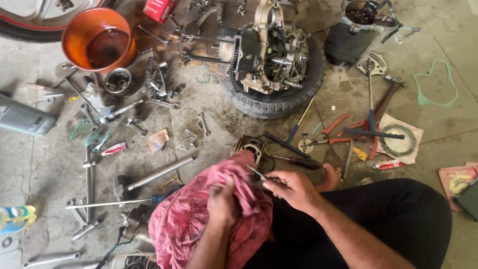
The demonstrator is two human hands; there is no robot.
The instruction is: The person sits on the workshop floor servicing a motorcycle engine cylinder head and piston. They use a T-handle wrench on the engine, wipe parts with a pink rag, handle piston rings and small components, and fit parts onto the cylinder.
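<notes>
The largest item on the stained concrete floor (pixel 458 124) was one black rubber tyre (pixel 279 102) lying flat, with one grey metal engine case (pixel 271 55) resting on top of it. One round orange plastic bowl (pixel 98 40) holding dark liquid stood well apart, to the upper left. One crumpled pink-red cloth rag (pixel 209 219) lay over the person's lap, near the bottom centre. The left hand (pixel 222 201) was closed into the folds of the rag; it appeared blurred, and whatever lay inside the rag could not be told. The right hand (pixel 294 189) was closed in a pinch on one thin flat grey metal strip (pixel 257 173). The strip's long axis ran diagonally, its free end pointing up and to the left, away from the person and just above the rag. One long silver steel rod (pixel 159 173) lay left of the rag. One pair of red-handled pliers (pixel 338 130) lay to the right, beside one wooden-handled hammer (pixel 387 97). One thin green gasket (pixel 435 82) lay at the far right.
</notes>
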